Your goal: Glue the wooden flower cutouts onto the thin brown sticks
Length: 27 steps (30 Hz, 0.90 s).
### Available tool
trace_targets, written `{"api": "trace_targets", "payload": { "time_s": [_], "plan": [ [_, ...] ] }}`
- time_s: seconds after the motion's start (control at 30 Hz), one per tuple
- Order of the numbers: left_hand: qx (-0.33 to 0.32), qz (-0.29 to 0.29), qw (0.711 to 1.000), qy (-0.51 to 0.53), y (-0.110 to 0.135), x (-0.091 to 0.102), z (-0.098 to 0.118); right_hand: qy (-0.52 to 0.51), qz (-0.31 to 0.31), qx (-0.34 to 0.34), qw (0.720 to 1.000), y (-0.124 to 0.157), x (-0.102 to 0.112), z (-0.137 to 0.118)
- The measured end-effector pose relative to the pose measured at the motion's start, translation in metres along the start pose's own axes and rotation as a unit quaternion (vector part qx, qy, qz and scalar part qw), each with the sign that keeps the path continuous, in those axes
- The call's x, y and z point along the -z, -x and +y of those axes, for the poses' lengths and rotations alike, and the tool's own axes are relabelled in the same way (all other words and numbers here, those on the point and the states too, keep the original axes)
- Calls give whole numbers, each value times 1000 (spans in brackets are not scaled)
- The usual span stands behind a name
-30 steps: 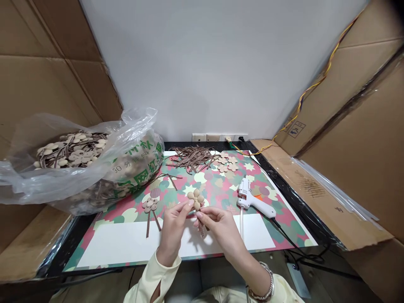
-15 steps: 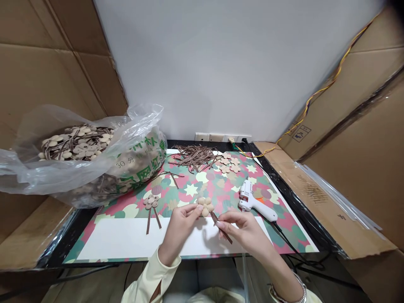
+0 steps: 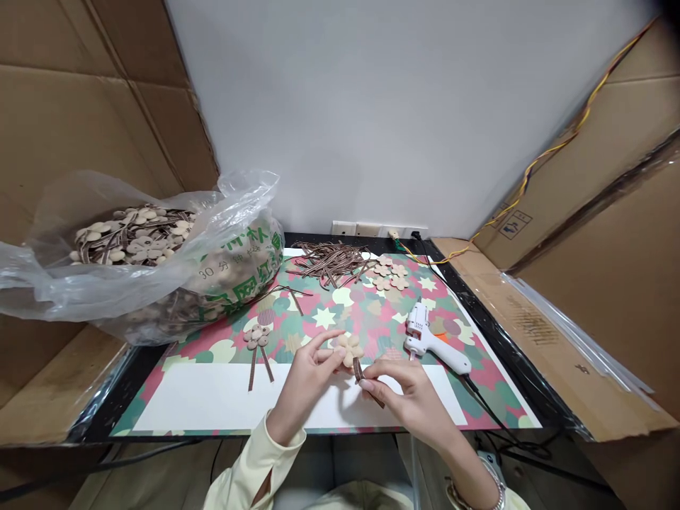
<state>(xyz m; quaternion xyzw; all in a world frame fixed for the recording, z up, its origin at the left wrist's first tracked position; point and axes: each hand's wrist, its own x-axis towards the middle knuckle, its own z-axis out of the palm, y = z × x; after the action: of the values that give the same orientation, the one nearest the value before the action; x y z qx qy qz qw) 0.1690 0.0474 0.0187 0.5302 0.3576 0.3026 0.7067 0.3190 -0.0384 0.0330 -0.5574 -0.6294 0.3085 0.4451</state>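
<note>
Between the thumb and fingers of my left hand is a beige fabric flower, held just above the white sheet. My right hand pinches a brown striped ribbon whose upper end lies against the flower's lower edge. Its tail sticks out below my right fingers. A finished-looking flower with two ribbon tails lies left of my hands. The white glue gun rests on its side to the right, its nozzle end partly hard to make out.
A plastic bag full of ribboned flowers stands on the left. A heap of brown ribbons and several loose flowers lie at the back. The glue gun's cable runs off the right side. Cardboard walls flank the table.
My left fingers have shifted on the flower, and it has turned slightly. The ribbon now bends more steeply downward from it, with my right hand still pinching it. The camera view has shifted slightly.
</note>
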Motion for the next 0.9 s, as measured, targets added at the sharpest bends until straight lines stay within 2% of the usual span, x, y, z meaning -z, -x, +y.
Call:
{"api": "trace_targets", "payload": {
  "time_s": [0.2,0.33,0.43,0.5,0.6,0.73,0.9],
  "plan": [
    [-22,26,999,-30,-2,2,-3,-100,0,105,989,8,12,-5],
    [-31,30,998,-35,-5,3,-8,-198,34,120,972,17,32,-8],
    [-47,33,998,-19,-5,2,-9,-218,36,61,973,20,43,-4],
    [-60,27,997,-27,-4,0,-8,-190,-7,-20,982,16,43,0],
    [-59,7,997,-55,-2,-1,-7,-142,-68,-123,980,6,35,8],
    [-61,2,995,-77,0,-1,-5,-124,-74,-161,976,-3,21,15],
    [-76,-6,992,-96,1,1,-3,-123,-66,-179,974,-5,14,23]
  ]
}}
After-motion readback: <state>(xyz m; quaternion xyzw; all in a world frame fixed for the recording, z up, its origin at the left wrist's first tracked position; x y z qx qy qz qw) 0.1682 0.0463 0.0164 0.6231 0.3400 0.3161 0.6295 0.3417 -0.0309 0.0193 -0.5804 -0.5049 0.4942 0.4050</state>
